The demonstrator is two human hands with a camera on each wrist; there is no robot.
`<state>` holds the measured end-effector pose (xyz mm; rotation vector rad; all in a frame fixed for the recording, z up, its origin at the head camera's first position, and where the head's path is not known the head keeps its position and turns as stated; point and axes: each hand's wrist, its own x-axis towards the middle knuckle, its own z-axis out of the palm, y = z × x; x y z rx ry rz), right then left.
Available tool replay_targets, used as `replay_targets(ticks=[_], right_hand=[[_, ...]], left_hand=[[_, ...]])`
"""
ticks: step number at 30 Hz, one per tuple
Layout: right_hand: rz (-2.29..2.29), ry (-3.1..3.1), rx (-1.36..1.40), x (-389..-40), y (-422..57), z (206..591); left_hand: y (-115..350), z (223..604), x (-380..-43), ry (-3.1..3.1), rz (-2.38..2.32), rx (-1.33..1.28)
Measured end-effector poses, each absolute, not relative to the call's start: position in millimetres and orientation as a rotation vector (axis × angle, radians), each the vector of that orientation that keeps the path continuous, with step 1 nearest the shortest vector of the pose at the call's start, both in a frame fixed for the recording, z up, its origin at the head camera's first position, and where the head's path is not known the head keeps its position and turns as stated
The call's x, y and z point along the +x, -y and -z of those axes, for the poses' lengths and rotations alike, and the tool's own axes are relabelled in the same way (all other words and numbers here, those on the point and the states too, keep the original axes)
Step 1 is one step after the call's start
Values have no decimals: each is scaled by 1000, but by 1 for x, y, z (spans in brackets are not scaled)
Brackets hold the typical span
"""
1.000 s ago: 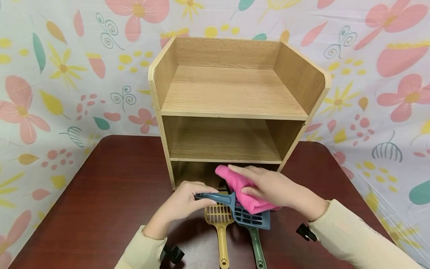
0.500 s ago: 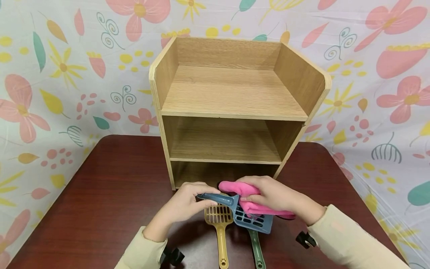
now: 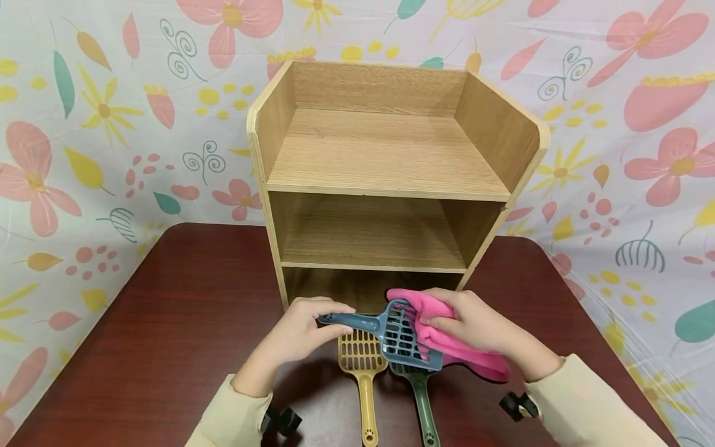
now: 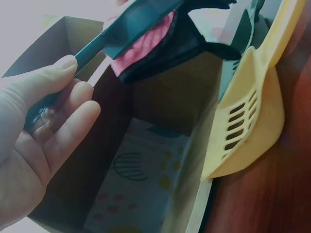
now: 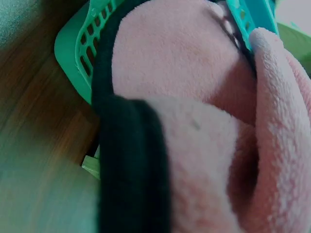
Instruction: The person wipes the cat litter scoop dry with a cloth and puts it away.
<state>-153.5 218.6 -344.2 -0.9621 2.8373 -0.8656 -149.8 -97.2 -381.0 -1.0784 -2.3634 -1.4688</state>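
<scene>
My left hand point(image 3: 306, 329) pinches the handle of a blue slotted litter scoop point(image 3: 399, 332) between thumb and fingers, holding it raised. In the left wrist view the thumb lies along that handle. A pink cloth point(image 3: 432, 326) with a dark edge is bunched in my right hand point(image 3: 472, 323), against the right side of the blue scoop's head. Below lie a yellow litter scoop point(image 3: 365, 385) and a dark green litter scoop point(image 3: 422, 397), side by side on the table, handles toward me. The blue scoop partly covers the green one's head. Cloth fills most of the right wrist view.
Behind the scoops stands a wooden shelf unit point(image 3: 385, 155) with three levels. Its lowest level is partly hidden by the hands and cloth. The dark red table point(image 3: 212, 292) extends to both sides. A floral-patterned sheet point(image 3: 134, 93) hangs behind.
The cloth in my right hand has slid from over the blue scoop's head down and to the right. The scoop's head has tilted so more of its slots face the camera.
</scene>
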Motion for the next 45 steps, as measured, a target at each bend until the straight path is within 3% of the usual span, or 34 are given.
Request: replay_targets(ticks=[27,37,45], right_hand=[[773,-2719,-1109,-158,-186,338],[1151,-2818,-755,-146,-211,353],[1970,-2433,-198,-123,-206,373]], left_hand=[[93,386,-152,2352,1456,-1165],[97,392,-150,2181,1348,-1106],[90,397,-145,2082,1342,-990]])
